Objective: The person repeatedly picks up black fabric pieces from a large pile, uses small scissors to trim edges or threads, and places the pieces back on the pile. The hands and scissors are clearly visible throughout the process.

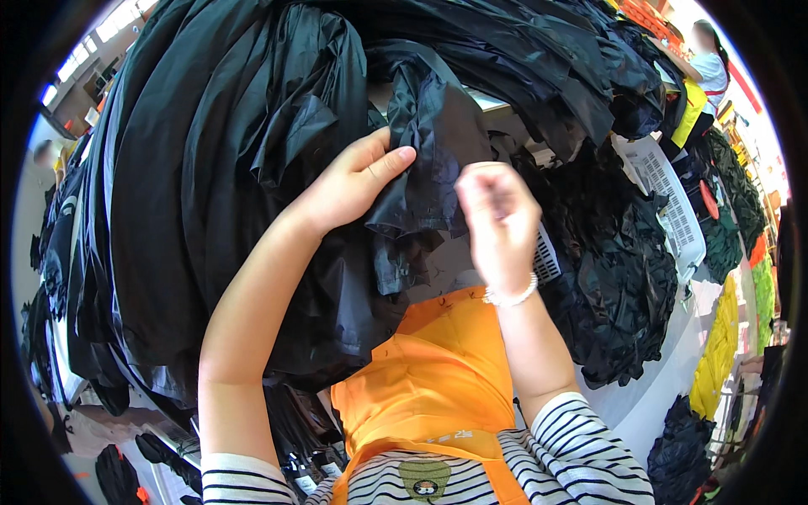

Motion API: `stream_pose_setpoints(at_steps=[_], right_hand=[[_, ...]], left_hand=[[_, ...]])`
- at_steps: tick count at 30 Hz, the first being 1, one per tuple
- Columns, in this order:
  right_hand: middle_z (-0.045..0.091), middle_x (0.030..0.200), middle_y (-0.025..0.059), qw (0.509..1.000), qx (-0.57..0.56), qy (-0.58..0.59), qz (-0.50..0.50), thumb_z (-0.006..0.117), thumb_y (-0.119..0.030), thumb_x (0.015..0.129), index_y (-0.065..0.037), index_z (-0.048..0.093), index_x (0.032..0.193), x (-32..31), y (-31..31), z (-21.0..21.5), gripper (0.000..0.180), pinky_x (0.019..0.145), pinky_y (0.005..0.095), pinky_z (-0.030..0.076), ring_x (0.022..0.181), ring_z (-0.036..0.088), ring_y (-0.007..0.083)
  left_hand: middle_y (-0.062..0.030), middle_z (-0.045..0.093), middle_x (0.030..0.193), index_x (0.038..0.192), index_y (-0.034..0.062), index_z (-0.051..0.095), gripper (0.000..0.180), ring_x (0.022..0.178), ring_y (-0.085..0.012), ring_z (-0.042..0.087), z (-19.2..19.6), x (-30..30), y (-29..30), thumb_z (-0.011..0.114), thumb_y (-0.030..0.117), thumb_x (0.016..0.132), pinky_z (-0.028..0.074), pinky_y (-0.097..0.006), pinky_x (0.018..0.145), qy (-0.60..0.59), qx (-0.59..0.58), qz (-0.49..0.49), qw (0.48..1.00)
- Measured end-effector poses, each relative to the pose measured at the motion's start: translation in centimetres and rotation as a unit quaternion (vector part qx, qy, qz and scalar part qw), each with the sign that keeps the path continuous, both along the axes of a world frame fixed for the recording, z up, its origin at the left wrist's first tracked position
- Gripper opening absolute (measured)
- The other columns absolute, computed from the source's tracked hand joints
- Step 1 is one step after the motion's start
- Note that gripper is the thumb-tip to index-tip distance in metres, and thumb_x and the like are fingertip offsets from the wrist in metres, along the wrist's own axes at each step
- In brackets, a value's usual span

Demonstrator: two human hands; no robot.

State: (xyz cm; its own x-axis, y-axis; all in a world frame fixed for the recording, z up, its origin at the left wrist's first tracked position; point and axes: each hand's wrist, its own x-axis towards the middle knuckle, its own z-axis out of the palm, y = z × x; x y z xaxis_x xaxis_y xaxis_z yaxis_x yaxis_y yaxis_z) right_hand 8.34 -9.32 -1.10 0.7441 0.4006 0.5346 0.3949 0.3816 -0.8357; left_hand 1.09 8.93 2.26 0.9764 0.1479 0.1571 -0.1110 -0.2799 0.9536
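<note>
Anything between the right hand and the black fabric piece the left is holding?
Nothing visible. The right hand is blurred, raised just right of the black fabric piece that the left hand grips; only open space shows between them.

A single head-worn fisheye camera looks steeply down, close over the left hand [358, 181] and right hand [498, 220]. It faces black fabric [252, 151] heaped ahead. Edges curve near the rim.

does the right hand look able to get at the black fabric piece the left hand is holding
Probably yes. The right hand is raised right beside the black fabric piece that the left hand pinches, and nothing lies between them. The right hand is motion-blurred, so whether it already touches is unclear.
</note>
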Motion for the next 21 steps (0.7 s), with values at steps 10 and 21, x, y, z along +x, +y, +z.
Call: stream_pose_setpoints(at_steps=[10, 21], right_hand=[[0.061, 0.124, 0.0123, 0.933, -0.137, -0.331, -0.021, 0.076, -0.001, 0.079, -0.006, 0.069, 0.111, 1.9, -3.3, -0.4, 0.034, 0.062, 0.0216, 0.055, 0.076, 0.068, 0.0149], [0.053, 0.065, -0.0010, 0.982, -0.166, -0.094, -0.008, 0.061, 0.000, 0.092, 0.000, 0.063, 0.091, 2.6, -3.8, 0.8, 0.003, 0.054, 0.0184, 0.037, 0.059, 0.044, 0.0026]], left_hand=[[-0.0087, 0.064, 0.117, 0.127, -0.0017, 0.055, 0.042, 0.105, -0.0121, 0.060, 0.0, 0.3, -0.4, 0.053, 0.031, 0.100, 0.047, -0.026, 0.096, -0.020, -0.097, -0.007, 0.995], [-0.0170, 0.045, 0.145, 0.138, 0.0146, 0.050, 0.055, 0.139, -0.0335, 0.035, -1.6, 0.9, -1.4, 0.068, 0.020, 0.087, 0.033, -0.040, 0.110, -0.230, 0.268, 0.087, 0.932]])
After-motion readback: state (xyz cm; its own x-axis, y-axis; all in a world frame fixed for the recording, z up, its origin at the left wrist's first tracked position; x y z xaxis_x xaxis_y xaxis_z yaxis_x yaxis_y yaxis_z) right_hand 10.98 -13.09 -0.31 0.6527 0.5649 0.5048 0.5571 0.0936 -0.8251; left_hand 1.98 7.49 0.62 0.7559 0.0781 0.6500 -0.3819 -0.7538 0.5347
